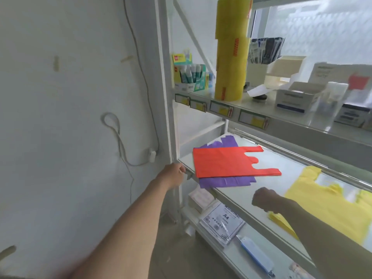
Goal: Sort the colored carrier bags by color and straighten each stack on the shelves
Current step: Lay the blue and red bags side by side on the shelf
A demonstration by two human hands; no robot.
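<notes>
Reading labels: we make out "A4" on the paper pack [222, 219] on the lower shelf.
Bags: our red stack [225, 162] lies on the purple stack [227, 181], middle shelf [237, 195]; yellow stack [330, 206] well apart.
Left grip [174, 175]: curled at the shelf's front corner; whether it holds the edge, we cannot tell.
Right grip [263, 199]: fingers curled, beside the yellow stack; a pinch we cannot tell.

White wall [60, 97] on the left, a cable [138, 57] trailing down it; white metal shelving [165, 77] stands beside, daylight through frosted window [322, 27].

Stationery shop, white shelving [251, 112] with price labels [252, 119], glue sticks [189, 75], tape rolls [230, 65], A4 paper packs [222, 220]
</notes>
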